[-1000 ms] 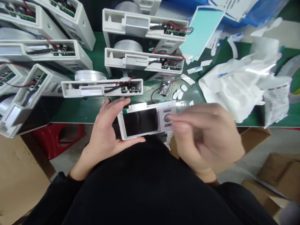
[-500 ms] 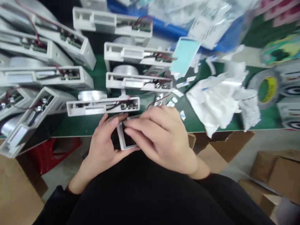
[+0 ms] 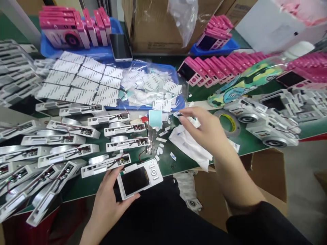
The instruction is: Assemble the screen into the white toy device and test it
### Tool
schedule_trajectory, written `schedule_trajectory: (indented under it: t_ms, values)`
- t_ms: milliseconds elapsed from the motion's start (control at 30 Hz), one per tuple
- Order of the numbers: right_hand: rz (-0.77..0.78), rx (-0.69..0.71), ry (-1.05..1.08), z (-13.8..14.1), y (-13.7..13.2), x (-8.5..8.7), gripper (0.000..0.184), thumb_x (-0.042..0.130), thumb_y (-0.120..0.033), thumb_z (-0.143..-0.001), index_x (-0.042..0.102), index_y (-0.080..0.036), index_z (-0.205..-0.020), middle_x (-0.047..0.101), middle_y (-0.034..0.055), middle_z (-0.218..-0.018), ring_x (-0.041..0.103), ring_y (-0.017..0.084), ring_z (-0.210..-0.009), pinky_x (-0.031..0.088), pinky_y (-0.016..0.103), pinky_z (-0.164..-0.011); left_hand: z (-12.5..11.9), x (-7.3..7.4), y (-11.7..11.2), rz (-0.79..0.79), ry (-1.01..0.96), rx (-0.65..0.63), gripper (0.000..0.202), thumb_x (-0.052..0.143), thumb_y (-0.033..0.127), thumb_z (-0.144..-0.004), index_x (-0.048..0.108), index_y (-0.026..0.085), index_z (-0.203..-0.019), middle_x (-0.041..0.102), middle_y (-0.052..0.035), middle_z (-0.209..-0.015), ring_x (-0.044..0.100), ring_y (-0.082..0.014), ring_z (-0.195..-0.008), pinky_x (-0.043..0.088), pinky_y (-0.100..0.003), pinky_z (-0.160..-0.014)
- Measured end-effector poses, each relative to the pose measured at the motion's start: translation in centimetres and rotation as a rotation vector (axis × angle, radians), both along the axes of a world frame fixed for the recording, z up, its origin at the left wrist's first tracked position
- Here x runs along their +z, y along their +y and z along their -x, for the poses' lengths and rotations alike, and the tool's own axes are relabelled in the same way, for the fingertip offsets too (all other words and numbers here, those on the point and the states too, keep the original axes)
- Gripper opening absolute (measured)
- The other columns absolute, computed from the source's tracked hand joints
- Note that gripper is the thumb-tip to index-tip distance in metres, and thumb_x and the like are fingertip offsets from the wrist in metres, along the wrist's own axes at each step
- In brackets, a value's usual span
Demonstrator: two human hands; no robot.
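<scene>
My left hand (image 3: 109, 195) grips a white digital camera (image 3: 155, 181) by its left end, thumb along the near edge and fingers on the far edge. The camera's dark screen (image 3: 134, 179) and round button pad face up. Further off, over the bench, my right hand (image 3: 204, 131) pinches a small white strip (image 3: 177, 115) with blue marks between thumb and index finger. Beneath that hand lies crumpled white paper (image 3: 187, 144). A light-blue sheet (image 3: 155, 118) is left of the strip, with scraps of white backing (image 3: 160, 140) scattered nearer me.
Open white camera housings (image 3: 127, 144) with wires crowd the left. A blue tray (image 3: 180, 102) holds labelled white packets. Right of my hand are a tape roll (image 3: 236, 127), a patterned bottle (image 3: 251, 80) and white cameras (image 3: 268, 132). Pink cameras (image 3: 217, 69) line the back; a cardboard box (image 3: 268, 177) stands below the bench.
My right hand has left the camera and reached forward and right, where it now pinches a strip. My left hand still holds the camera, its screen now uncovered. The view has tilted up.
</scene>
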State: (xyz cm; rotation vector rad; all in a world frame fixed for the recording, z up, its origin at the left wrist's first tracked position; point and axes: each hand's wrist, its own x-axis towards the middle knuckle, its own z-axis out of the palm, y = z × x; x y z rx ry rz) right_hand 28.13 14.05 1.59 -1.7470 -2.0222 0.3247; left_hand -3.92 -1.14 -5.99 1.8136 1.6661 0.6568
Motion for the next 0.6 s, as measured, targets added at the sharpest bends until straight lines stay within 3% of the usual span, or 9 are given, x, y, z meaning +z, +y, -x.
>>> schedule_trajectory:
  t_ms: [67, 133, 233, 333, 467, 600]
  values:
    - [0.13, -0.02, -0.013, 0.9, 1.2, -0.9, 0.035, 0.051, -0.049, -0.1, 0.071, -0.021, -0.099, 0.074, 0.0106, -0.098, 0.068, 0.025, -0.084, 0.051, 0.039, -0.07, -0.1, 0.2, 0.1, 0.009, 0.011, 0.002, 0.068, 0.079, 0.057, -0.077, 0.056, 0.029, -0.134, 0.072, -0.0123, -0.126, 0.067, -0.0426, -0.122, 0.061, -0.064, -0.094]
    - [0.167, -0.013, -0.008, 2.2, 2.2, -2.0, 0.035, 0.058, -0.053, -0.094, 0.069, -0.02, -0.085, 0.07, 0.0096, -0.085, 0.064, 0.024, -0.077, 0.046, 0.036, -0.065, -0.2, 0.4, 0.2, -0.006, 0.019, -0.002, 0.066, 0.077, 0.057, -0.079, 0.056, 0.027, -0.134, 0.072, -0.0132, -0.126, 0.069, -0.041, -0.12, 0.063, -0.061, -0.092]
    - [0.182, 0.023, 0.052, 3.6, 3.6, -2.4, 0.027, 0.066, -0.04, -0.088, 0.059, -0.021, -0.071, 0.064, 0.0051, -0.073, 0.061, 0.021, -0.073, 0.042, 0.033, -0.064, -0.3, 0.5, 0.5, -0.085, 0.035, -0.013, 0.065, 0.076, 0.057, -0.081, 0.057, 0.025, -0.134, 0.073, -0.014, -0.124, 0.072, -0.0383, -0.114, 0.064, -0.057, -0.089]
    - [0.132, 0.061, 0.171, 3.4, 4.4, -0.5, 0.024, 0.062, -0.034, -0.089, 0.053, -0.022, -0.07, 0.063, 0.0025, -0.073, 0.06, 0.018, -0.071, 0.041, 0.031, -0.065, -0.3, 0.5, 0.7, -0.109, 0.04, -0.024, 0.063, 0.077, 0.055, -0.08, 0.06, 0.023, -0.132, 0.074, -0.0137, -0.121, 0.073, -0.037, -0.113, 0.065, -0.053, -0.087]
    - [0.027, 0.073, 0.38, 1.7, 5.1, 2.5, 0.025, 0.05, -0.042, -0.094, 0.052, -0.023, -0.078, 0.067, 0.0025, -0.078, 0.066, 0.018, -0.073, 0.048, 0.031, -0.066, -0.1, 0.5, 0.9, -0.089, 0.062, -0.002, 0.063, 0.08, 0.052, -0.075, 0.062, 0.022, -0.128, 0.075, -0.0142, -0.12, 0.073, -0.038, -0.113, 0.065, -0.054, -0.087]
    - [-0.085, 0.03, 0.525, 0.7, 7.3, 3.3, 0.023, 0.051, -0.045, -0.094, 0.057, -0.023, -0.096, 0.068, 0.0006, -0.079, 0.069, 0.018, -0.072, 0.052, 0.032, -0.066, -0.1, 0.4, 1.0, -0.14, 0.094, -0.028, 0.062, 0.078, 0.051, -0.078, 0.06, 0.021, -0.129, 0.074, -0.0154, -0.12, 0.074, -0.0376, -0.111, 0.065, -0.054, -0.086]
